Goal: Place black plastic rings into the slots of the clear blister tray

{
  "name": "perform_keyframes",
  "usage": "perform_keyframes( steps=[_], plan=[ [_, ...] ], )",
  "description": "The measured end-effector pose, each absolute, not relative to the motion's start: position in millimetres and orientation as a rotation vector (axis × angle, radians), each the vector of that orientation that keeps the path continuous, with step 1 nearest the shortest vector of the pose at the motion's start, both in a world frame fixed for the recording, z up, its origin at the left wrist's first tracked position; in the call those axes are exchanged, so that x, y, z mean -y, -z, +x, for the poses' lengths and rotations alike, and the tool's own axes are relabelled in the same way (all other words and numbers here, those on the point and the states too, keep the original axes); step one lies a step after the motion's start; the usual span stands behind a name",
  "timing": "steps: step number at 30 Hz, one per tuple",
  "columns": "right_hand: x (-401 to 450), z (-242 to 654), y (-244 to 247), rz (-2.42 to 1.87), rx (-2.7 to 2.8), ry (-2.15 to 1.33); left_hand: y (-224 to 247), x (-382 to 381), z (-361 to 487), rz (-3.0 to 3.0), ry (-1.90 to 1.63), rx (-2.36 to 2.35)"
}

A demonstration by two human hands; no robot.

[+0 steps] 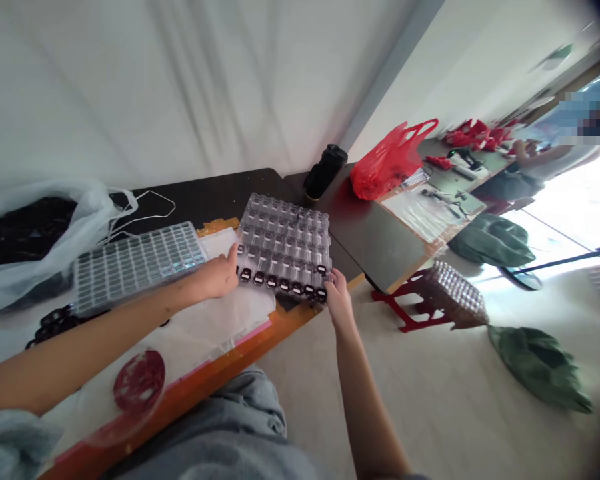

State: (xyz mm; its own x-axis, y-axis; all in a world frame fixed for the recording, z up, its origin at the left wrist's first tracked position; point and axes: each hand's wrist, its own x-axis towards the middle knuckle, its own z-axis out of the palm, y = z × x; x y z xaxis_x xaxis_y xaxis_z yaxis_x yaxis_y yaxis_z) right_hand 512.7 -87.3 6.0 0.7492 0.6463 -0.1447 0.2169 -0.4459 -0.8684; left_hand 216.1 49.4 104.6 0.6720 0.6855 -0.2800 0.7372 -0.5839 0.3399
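The clear tray [285, 233] lies near the front edge of the table [200, 193], between the person's two hands. Its near row holds a run of black pieces [284, 285], set side by side almost from one end to the other. One more black piece sits at the right end of the next row, and a dark bit shows at the tray's left edge, though whether it is seated cannot be told. The rows farther back show mostly bare clear slots, so by judgement the work is at an early stage, with one row about done and most of the tray left.

The right hand [339, 293] has its fingers closed on the tray's right front corner. The left hand [225, 273] is at the tray's left edge, fingers partly curled; whether they pinch the edge or a small piece cannot be told.

Left of the clear tray is a grid tray [140, 263], with a white bag [100, 207] of dark contents beyond it. Behind and right of the clear tray stands a black bottle [325, 172].
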Motion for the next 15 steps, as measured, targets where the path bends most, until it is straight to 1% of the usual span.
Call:
perform_keyframes(
  steps=[7, 15],
  plan=[
    [87, 515, -5, -2.050, 0.675, -0.531, -119, -31, 214, 2.424, 0.308, -1.119],
    [77, 528, -6, -2.081, 0.713, -0.494, -115, -6, 191, 2.279, 0.186, -1.026]
  ],
)
